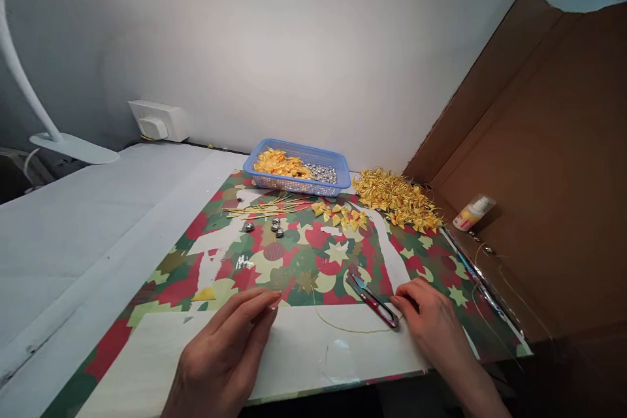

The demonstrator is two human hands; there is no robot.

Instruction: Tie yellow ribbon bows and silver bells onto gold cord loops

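My left hand [226, 346] is just above the white strip at the table's near edge, thumb and fingers brought together; whatever is between the tips is too small to make out. At the right, my right hand [428, 317] rests low with its fingers pinched. A thin yellow cord [337, 326] curves over the white strip and runs to these fingers. Right beside them lie thread snips [373, 300] with a dark red handle, blades pointing away to the left. Farther back are several silver bells [275, 225], small yellow ribbon bows [343, 215] and a bundle of yellow cords [264, 208].
A blue basket [296, 184] by the wall holds yellow bows and silver bells. Next to it is a heap of corded yellow bows [396, 199]. A small bottle [473, 212] stands near the cardboard wall [539, 176]. At left are a lamp [73, 147] and a socket [159, 121].
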